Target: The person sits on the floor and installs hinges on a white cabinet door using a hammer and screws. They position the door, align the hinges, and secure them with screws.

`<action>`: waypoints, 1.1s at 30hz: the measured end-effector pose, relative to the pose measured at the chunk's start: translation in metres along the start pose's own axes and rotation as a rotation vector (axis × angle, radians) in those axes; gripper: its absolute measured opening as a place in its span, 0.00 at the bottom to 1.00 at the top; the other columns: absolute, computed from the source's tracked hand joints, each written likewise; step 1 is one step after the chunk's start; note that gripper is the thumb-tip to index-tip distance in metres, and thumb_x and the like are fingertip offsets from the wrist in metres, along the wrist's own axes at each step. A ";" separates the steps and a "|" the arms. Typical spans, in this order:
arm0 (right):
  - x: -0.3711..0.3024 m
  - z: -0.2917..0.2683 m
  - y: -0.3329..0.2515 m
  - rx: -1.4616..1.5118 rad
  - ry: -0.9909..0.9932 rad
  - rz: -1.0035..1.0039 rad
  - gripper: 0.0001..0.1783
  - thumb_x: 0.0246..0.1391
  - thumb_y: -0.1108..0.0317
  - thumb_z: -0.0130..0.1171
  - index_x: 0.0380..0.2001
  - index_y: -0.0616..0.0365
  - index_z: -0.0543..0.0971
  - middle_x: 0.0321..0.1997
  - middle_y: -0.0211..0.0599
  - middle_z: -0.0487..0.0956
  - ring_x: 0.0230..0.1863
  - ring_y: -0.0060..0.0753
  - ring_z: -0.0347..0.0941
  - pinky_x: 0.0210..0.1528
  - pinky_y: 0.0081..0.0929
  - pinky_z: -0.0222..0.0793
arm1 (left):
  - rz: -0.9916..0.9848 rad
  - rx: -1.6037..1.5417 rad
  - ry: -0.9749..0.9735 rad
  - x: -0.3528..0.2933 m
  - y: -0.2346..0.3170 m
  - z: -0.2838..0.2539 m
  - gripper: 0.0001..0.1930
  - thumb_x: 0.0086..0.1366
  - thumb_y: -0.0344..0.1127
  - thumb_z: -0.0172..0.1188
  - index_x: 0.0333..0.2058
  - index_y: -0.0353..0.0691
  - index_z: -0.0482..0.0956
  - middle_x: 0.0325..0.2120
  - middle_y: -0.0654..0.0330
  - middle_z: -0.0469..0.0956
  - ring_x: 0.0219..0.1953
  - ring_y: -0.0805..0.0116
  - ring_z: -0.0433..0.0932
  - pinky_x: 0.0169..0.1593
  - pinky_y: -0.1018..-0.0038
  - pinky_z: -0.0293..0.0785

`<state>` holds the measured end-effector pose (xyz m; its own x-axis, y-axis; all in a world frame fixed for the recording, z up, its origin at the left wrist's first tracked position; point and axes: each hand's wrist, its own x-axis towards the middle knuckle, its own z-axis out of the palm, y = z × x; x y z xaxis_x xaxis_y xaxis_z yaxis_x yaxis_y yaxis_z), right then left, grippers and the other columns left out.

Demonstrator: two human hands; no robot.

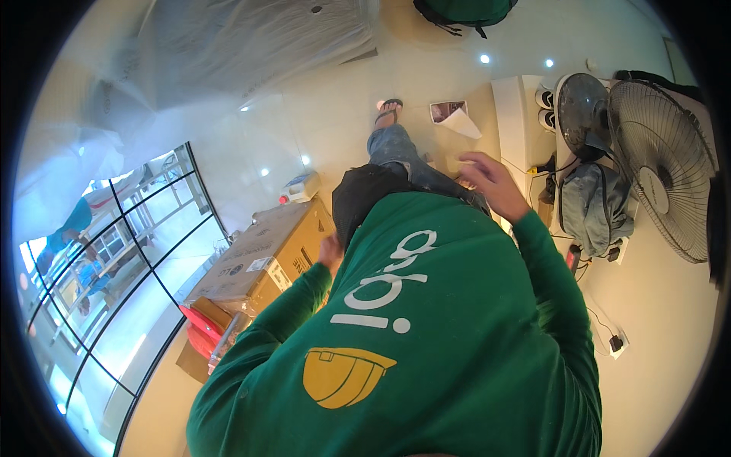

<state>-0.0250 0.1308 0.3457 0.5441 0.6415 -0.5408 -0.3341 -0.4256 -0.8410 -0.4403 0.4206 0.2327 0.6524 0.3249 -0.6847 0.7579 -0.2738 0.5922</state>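
My right hand (495, 185) is raised beside my right thigh, with its fingers apart and nothing visible in them. My left hand (330, 253) is low at my left side, against the edge of a black cloth item (364, 199) at my waist. Its fingers are mostly hidden, so I cannot tell whether it grips the cloth. My green sweatshirt (472, 305), with a yellow helmet print, fills the lower middle. Beyond it are my blue jeans (396, 145) and one foot in a dark sandal (388, 110).
A large cardboard box (263, 244) stands to the left, with a white jug (302, 186) near its far end. A black-framed glass panel (129, 289) is farther left. At right are a standing fan (661, 179), a grey bag (598, 206) and cables. A printed sheet (451, 114) lies ahead.
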 end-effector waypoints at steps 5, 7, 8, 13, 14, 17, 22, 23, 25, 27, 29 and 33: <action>-0.169 -0.050 0.127 -0.579 0.480 0.295 0.17 0.69 0.59 0.64 0.55 0.55 0.83 0.35 0.44 0.87 0.35 0.37 0.85 0.38 0.36 0.77 | -0.434 0.125 -0.449 -0.065 -0.015 -0.021 0.28 0.75 0.55 0.57 0.59 0.36 0.77 0.46 0.45 0.84 0.44 0.48 0.84 0.49 0.54 0.80; -0.243 -0.035 0.181 -0.300 0.384 0.495 0.13 0.68 0.63 0.63 0.48 0.59 0.84 0.37 0.45 0.87 0.37 0.37 0.85 0.42 0.34 0.78 | -0.503 0.143 -0.514 -0.072 -0.009 -0.035 0.28 0.74 0.56 0.57 0.58 0.36 0.77 0.45 0.45 0.85 0.44 0.48 0.84 0.50 0.54 0.80; -0.276 -0.024 0.203 -0.155 0.275 0.641 0.13 0.68 0.62 0.62 0.48 0.58 0.84 0.38 0.45 0.87 0.38 0.37 0.85 0.43 0.34 0.78 | -0.520 0.160 -0.531 -0.074 -0.005 -0.041 0.28 0.74 0.56 0.57 0.58 0.36 0.77 0.45 0.45 0.85 0.44 0.49 0.85 0.50 0.54 0.80; -0.362 0.034 0.251 -0.068 0.211 0.892 0.14 0.69 0.60 0.61 0.50 0.58 0.84 0.40 0.45 0.87 0.41 0.38 0.84 0.46 0.35 0.77 | -0.533 0.253 -0.554 -0.056 0.026 -0.061 0.29 0.73 0.57 0.57 0.56 0.36 0.79 0.45 0.46 0.85 0.45 0.49 0.85 0.51 0.54 0.80; -0.365 0.041 0.252 -0.044 0.230 0.902 0.15 0.69 0.60 0.61 0.50 0.58 0.84 0.41 0.45 0.87 0.41 0.38 0.84 0.46 0.35 0.77 | -0.525 0.268 -0.555 -0.052 0.032 -0.063 0.29 0.73 0.58 0.57 0.56 0.36 0.79 0.45 0.46 0.85 0.45 0.49 0.85 0.51 0.54 0.80; -0.354 0.052 0.250 0.009 0.284 0.884 0.16 0.69 0.59 0.60 0.51 0.57 0.83 0.42 0.45 0.86 0.43 0.39 0.83 0.48 0.35 0.76 | -0.526 0.323 -0.567 -0.045 0.049 -0.069 0.29 0.73 0.59 0.58 0.55 0.36 0.80 0.45 0.46 0.86 0.45 0.50 0.85 0.52 0.54 0.80; -0.319 0.052 0.243 0.060 0.350 0.815 0.17 0.70 0.57 0.59 0.52 0.57 0.83 0.45 0.44 0.86 0.46 0.39 0.82 0.50 0.36 0.75 | -0.551 0.391 -0.603 -0.039 0.066 -0.083 0.30 0.72 0.60 0.58 0.53 0.37 0.82 0.45 0.47 0.86 0.45 0.50 0.85 0.52 0.53 0.80; -0.313 0.050 0.242 0.066 0.354 0.802 0.18 0.70 0.57 0.59 0.53 0.56 0.83 0.45 0.44 0.86 0.46 0.39 0.82 0.51 0.36 0.75 | -0.553 0.407 -0.610 -0.038 0.069 -0.086 0.30 0.72 0.61 0.58 0.53 0.37 0.82 0.44 0.47 0.86 0.46 0.50 0.85 0.53 0.53 0.80; -0.303 0.048 0.237 0.082 0.365 0.788 0.18 0.70 0.56 0.58 0.53 0.56 0.83 0.46 0.44 0.86 0.47 0.40 0.82 0.52 0.37 0.74 | -0.566 0.446 -0.630 -0.038 0.077 -0.093 0.30 0.71 0.61 0.58 0.53 0.37 0.83 0.44 0.47 0.87 0.46 0.51 0.85 0.53 0.53 0.79; -0.294 0.046 0.234 0.095 0.368 0.777 0.19 0.70 0.55 0.57 0.54 0.56 0.82 0.47 0.44 0.85 0.49 0.40 0.81 0.53 0.37 0.74 | -0.580 0.477 -0.652 -0.038 0.086 -0.100 0.30 0.71 0.62 0.58 0.52 0.37 0.83 0.44 0.47 0.87 0.46 0.51 0.86 0.53 0.53 0.79; -0.289 0.044 0.233 0.101 0.357 0.772 0.19 0.71 0.55 0.57 0.54 0.56 0.82 0.49 0.44 0.85 0.50 0.40 0.81 0.54 0.37 0.74 | -0.592 0.501 -0.667 -0.039 0.095 -0.106 0.31 0.71 0.62 0.58 0.51 0.37 0.84 0.44 0.48 0.87 0.46 0.51 0.86 0.54 0.53 0.79; -0.287 0.043 0.235 0.113 0.347 0.774 0.21 0.71 0.53 0.56 0.56 0.55 0.82 0.51 0.44 0.85 0.52 0.41 0.80 0.56 0.38 0.73 | -0.596 0.537 -0.700 -0.038 0.104 -0.116 0.31 0.70 0.64 0.59 0.50 0.37 0.85 0.44 0.48 0.88 0.46 0.52 0.86 0.54 0.53 0.79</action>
<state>-0.2930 -0.1261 0.3023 0.3298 -0.0435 -0.9431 -0.7734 -0.5853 -0.2435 -0.3866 0.4850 0.3696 -0.0967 -0.0079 -0.9953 0.7473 -0.6611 -0.0673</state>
